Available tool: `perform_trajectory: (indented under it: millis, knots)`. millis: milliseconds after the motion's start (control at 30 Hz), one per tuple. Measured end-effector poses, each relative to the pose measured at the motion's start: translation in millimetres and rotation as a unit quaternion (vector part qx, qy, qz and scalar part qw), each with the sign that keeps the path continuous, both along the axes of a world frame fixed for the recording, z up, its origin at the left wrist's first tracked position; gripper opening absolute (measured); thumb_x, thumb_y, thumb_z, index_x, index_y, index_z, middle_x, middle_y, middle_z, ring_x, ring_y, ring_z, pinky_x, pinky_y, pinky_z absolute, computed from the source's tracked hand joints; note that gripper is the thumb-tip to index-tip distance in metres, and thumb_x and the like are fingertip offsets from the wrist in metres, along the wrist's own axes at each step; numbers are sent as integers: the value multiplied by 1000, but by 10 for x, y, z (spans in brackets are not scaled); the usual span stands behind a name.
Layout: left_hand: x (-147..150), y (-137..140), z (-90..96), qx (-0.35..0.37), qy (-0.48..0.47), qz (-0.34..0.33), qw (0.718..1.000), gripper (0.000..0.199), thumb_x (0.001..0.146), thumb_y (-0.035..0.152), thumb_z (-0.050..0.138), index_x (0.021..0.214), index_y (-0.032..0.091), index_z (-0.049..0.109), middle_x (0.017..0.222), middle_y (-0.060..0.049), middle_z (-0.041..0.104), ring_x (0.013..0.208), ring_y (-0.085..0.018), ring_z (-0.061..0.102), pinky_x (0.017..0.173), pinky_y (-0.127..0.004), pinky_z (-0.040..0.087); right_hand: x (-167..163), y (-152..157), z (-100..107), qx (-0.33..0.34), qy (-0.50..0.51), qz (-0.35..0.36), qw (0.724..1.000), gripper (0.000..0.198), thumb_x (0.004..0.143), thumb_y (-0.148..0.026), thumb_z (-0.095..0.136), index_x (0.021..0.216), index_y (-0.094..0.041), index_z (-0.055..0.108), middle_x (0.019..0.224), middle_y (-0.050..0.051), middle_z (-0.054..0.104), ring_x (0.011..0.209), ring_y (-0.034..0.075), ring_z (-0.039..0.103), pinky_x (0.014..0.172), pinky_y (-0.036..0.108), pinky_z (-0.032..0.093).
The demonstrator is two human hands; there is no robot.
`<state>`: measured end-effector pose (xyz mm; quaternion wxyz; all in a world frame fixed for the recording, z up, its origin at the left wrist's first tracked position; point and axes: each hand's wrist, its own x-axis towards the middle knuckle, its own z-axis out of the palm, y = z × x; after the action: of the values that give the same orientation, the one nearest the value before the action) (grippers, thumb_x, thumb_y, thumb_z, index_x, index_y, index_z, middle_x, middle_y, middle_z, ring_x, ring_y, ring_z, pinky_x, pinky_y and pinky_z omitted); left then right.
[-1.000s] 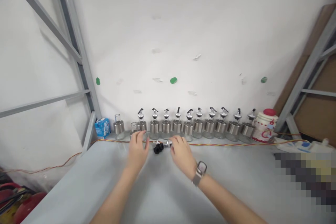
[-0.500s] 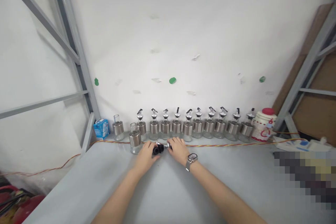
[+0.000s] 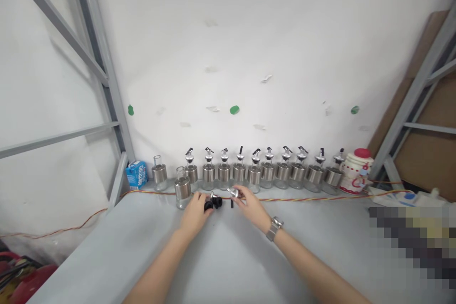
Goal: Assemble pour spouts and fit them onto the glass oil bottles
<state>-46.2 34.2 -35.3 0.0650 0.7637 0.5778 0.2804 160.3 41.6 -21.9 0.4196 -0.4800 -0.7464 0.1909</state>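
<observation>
My right hand (image 3: 250,205), with a watch at its wrist, pinches a silver bottle pourer top (image 3: 233,192) just above the table. My left hand (image 3: 195,212) is closed around a black stopper (image 3: 208,205), its fingers partly hiding it. Beside that lies another black stopper piece (image 3: 217,202), with a bit of silver metal against it. A small black strip (image 3: 232,203) rests on the table below the pourer top. Just left of my left hand stands an open glass bottle (image 3: 183,189) with a steel sleeve and no top.
Along the wall runs a row of several sleeved bottles (image 3: 254,175) with pourer tops. A second topless bottle (image 3: 159,173) and a blue carton (image 3: 137,175) stand at the left. A red-lidded jar (image 3: 357,171) ends the row. A twisted cable (image 3: 302,198) crosses the table.
My right hand has lifted slightly and drawn right, now showing the silver pourer top in its fingers. The small black strip has come into view. My left hand has shifted slightly left.
</observation>
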Motion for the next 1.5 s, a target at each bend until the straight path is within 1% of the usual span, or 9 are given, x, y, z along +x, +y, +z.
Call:
perform_trajectory:
  millis: [67,167,333,600,767,867,1033,1267,1500]
  knots:
    - [-16,14,-13,-5,-6,0,1000,23,70,22,56,93,19,55,97,-6,49,89,-20,54,79,-32,40,18,-82,-9,-85,204,43,974,33,75,-33,55,104,-18,51,88,4,59,81,17,55,80,34,41]
    - [-40,14,3,-10,-11,-13,1000,20,69,21,57,89,19,57,95,-5,50,89,-20,53,80,-32,40,49,-223,31,-232,432,107,865,34,66,-37,65,91,-16,57,75,2,60,72,16,59,78,35,43]
    - [-37,-25,59,-3,-18,-40,999,19,70,15,54,86,23,60,94,-3,51,94,-19,50,83,-31,39,144,-342,128,-316,546,113,767,25,62,-32,70,76,-16,58,71,3,62,73,18,63,80,33,43]
    - [45,-44,130,-37,-238,-39,970,7,67,21,58,74,21,58,94,-4,56,98,-22,49,91,-39,32,229,-338,126,-221,474,-19,852,22,61,-33,69,75,-16,65,84,4,65,77,16,56,66,25,40]
    - [195,-120,197,-128,-307,-25,943,26,76,41,44,83,17,51,77,-4,61,68,-16,59,57,-28,44,217,-388,188,-205,486,0,850,20,64,-34,66,71,-15,66,71,0,62,45,6,34,46,22,26]
    - [266,-220,265,-255,-383,-56,886,37,74,49,44,87,15,54,70,-2,59,51,-11,55,40,-19,32,158,-425,192,-235,527,43,816,17,63,-31,67,69,-15,63,61,-3,54,41,4,28,44,22,23]
    - [296,-346,357,-374,-519,-108,761,44,71,50,51,97,16,59,82,-5,59,62,-8,55,54,-19,37,41,-468,171,-258,536,66,801,21,59,-30,70,62,-15,55,53,-6,46,43,5,35,44,20,26]
    - [327,-332,281,-325,-430,-175,824,49,59,26,68,105,15,55,83,-5,62,73,-14,57,61,-24,39,14,-486,157,-234,496,64,834,24,64,-35,66,71,-16,53,51,-5,48,44,7,43,46,21,32]
    - [412,-276,112,-309,-430,-155,834,41,50,20,70,87,14,53,66,-1,61,61,-16,58,55,-26,40,-64,-476,46,-224,398,89,885,30,63,-39,65,76,-16,51,52,-5,50,41,8,44,42,21,35]
